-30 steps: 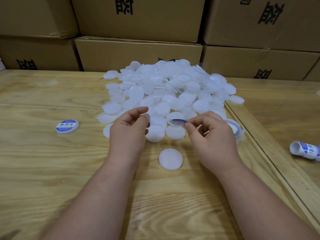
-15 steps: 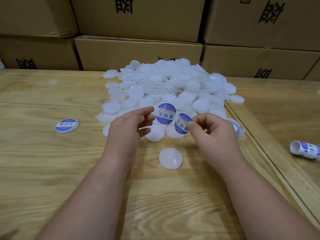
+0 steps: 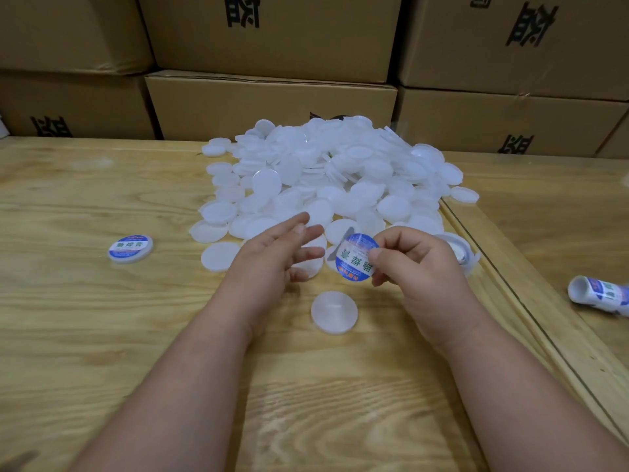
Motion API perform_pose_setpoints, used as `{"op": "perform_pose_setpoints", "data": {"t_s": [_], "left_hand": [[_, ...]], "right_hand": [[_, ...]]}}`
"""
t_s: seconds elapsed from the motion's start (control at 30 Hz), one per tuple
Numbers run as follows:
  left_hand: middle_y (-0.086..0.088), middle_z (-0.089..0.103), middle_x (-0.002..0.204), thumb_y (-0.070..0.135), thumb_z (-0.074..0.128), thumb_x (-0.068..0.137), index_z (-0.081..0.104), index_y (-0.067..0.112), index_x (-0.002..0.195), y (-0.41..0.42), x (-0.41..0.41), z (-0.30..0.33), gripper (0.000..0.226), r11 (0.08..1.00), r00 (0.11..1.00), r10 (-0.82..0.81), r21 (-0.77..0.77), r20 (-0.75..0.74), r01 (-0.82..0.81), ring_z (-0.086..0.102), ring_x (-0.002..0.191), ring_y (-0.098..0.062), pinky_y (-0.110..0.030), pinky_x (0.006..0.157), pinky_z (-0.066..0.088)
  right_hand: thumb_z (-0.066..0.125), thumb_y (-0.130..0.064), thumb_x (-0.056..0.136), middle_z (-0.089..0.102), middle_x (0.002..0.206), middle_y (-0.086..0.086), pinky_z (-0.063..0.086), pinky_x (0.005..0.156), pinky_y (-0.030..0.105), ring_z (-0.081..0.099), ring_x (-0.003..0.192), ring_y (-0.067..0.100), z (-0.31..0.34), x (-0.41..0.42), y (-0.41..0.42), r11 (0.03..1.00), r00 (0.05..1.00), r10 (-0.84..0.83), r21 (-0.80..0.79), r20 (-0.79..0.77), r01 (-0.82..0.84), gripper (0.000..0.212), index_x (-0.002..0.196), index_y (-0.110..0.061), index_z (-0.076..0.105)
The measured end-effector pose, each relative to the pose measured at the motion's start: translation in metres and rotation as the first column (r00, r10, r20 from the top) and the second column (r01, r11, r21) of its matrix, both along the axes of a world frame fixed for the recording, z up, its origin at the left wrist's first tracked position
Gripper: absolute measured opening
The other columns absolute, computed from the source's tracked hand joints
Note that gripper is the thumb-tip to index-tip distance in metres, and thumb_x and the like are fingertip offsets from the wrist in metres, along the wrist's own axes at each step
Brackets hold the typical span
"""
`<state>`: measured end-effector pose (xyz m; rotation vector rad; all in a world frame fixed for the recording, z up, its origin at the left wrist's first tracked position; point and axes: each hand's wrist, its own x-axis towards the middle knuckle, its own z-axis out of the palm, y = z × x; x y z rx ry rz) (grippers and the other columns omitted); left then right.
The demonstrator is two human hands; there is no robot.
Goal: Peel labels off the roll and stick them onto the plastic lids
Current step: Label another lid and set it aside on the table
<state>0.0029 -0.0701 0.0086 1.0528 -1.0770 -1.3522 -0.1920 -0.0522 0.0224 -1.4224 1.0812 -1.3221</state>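
From the head camera, the label roll point(image 3: 457, 251) is mostly hidden behind the right hand point(image 3: 422, 270), and a second roll point(image 3: 600, 296) at the far right is cut off by the frame edge. The right hand pinches one round blue-and-white label point(image 3: 354, 257) by its edge, held above the table point(image 3: 102, 335). The left hand point(image 3: 272, 264) hovers just left of it, fingers spread and holding nothing. One bare lid point(image 3: 334, 312) lies near, between the wrists. One labelled lid point(image 3: 130, 248) sits well apart on the left. The heap of white lids point(image 3: 326, 175), too many to count, lies farther back, before stacked cardboard boxes point(image 3: 272, 100).
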Motion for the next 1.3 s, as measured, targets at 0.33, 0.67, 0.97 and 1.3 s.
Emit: {"op": "perform_pose_setpoints", "data": {"t_s": [0.33,0.67,0.97,1.3], "left_hand": [[-0.005,0.076,0.096,0.028,0.07,0.081,0.078,0.024,0.111,0.002,0.001,0.0,0.031,0.992,0.992,-0.124,-0.022,-0.011,0.124,0.063,0.086,-0.017,-0.036,0.078,0.044],[0.008,0.079,0.087,0.02,0.077,0.089,0.08,0.036,0.088,0.004,0.005,0.001,0.016,0.97,0.929,0.141,-0.233,0.341,-0.061,0.074,0.091,-0.016,-0.029,0.08,0.057],[0.014,0.078,0.079,0.023,0.076,0.089,0.08,0.031,0.081,0.002,0.005,-0.001,0.012,0.968,0.916,0.222,-0.189,0.334,-0.166,0.072,0.076,0.001,-0.007,0.063,0.048],[0.013,0.078,0.082,0.024,0.076,0.089,0.079,0.03,0.084,-0.001,0.001,-0.005,0.008,0.947,0.926,0.311,-0.15,0.212,-0.284,0.072,0.079,0.002,-0.006,0.062,0.047]], "right_hand": [[0.057,-0.013,0.073,0.059,0.065,0.008,0.041,0.059,0.033,0.048,0.064,0.024,-0.001,0.0,-0.003,0.999,0.998,0.032,0.028,0.045,-0.033,0.016,0.062,-0.02,0.066],[0.074,-0.014,0.089,0.062,0.057,-0.013,0.04,0.051,0.011,0.05,0.053,0.003,-0.009,-0.008,-0.008,0.972,0.955,-0.226,0.018,-0.192,0.234,0.025,0.066,-0.021,0.07],[0.075,-0.022,0.091,0.067,0.062,-0.015,0.041,0.052,0.008,0.053,0.054,-0.003,-0.01,-0.003,-0.007,0.964,0.92,-0.261,-0.022,-0.291,0.266,0.015,0.076,-0.022,0.073],[0.075,-0.021,0.091,0.071,0.07,-0.015,0.043,0.056,0.007,0.056,0.057,-0.005,-0.011,0.005,-0.007,0.958,0.915,-0.285,-0.081,-0.284,0.274,0.015,0.077,-0.026,0.072]]}}
